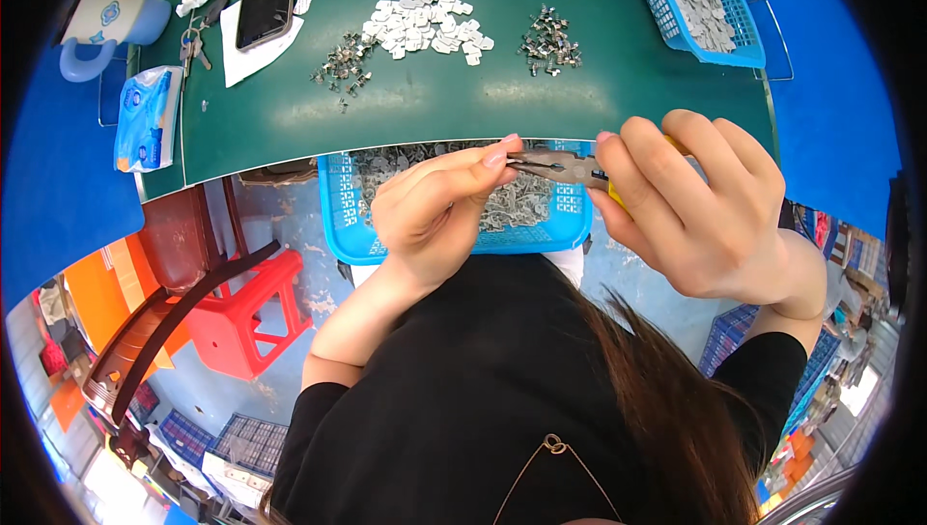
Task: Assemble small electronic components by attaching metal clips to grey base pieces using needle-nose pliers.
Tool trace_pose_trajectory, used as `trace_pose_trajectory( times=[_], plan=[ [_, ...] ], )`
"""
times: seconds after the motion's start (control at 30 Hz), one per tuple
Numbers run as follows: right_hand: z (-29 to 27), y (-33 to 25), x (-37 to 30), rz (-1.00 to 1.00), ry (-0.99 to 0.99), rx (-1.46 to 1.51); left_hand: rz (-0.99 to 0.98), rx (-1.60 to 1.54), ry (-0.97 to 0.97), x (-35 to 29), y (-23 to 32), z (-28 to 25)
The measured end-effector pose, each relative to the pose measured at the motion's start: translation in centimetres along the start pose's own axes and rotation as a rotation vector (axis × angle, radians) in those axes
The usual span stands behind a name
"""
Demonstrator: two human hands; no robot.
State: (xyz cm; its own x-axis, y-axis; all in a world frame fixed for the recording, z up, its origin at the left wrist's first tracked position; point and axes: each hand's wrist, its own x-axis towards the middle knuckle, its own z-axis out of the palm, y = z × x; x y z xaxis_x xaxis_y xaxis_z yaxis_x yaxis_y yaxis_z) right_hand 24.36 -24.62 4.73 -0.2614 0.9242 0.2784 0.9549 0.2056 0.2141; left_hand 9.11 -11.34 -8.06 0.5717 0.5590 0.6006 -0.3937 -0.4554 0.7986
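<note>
pliers (579, 170) were held over the blue basket (521, 239), just off the near edge of the green counter (444, 112)
the right grip (697, 198) was clamped around the yellow handles (617, 196), while the left grip (436, 195) was pinched together at the nose (543, 163), any piece between too small to tell; a steady, light squeeze with fingertips (496, 158) kept clear of the bite seemed the best way to work, with white pieces (415, 30) and small metal parts (551, 43) lying on the counter beyond

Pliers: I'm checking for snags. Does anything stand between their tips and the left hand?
Nothing visible: the pliers in the right hand reach the fingers of the left hand; any tiny part there can't be made out.
</note>
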Motion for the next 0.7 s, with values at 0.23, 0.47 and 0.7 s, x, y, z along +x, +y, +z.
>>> trace_pose_trajectory(
  times=[0.23,0.47,0.7],
  plan=[
    [-0.1,0.1,-0.2,0.060,-0.081,0.065,-0.079,-0.025,-0.077,-0.1,-0.2,0.0],
    [6.3,2.7,-4.5,0.685,-0.009,0.318,-0.639,-0.033,-0.274,-0.6,-0.9,-2.5],
    [16.0,4.4,-8.8,0.824,0.012,-0.018,-0.464,-0.292,-0.345,2.1,4.1,-4.3]
  ],
)
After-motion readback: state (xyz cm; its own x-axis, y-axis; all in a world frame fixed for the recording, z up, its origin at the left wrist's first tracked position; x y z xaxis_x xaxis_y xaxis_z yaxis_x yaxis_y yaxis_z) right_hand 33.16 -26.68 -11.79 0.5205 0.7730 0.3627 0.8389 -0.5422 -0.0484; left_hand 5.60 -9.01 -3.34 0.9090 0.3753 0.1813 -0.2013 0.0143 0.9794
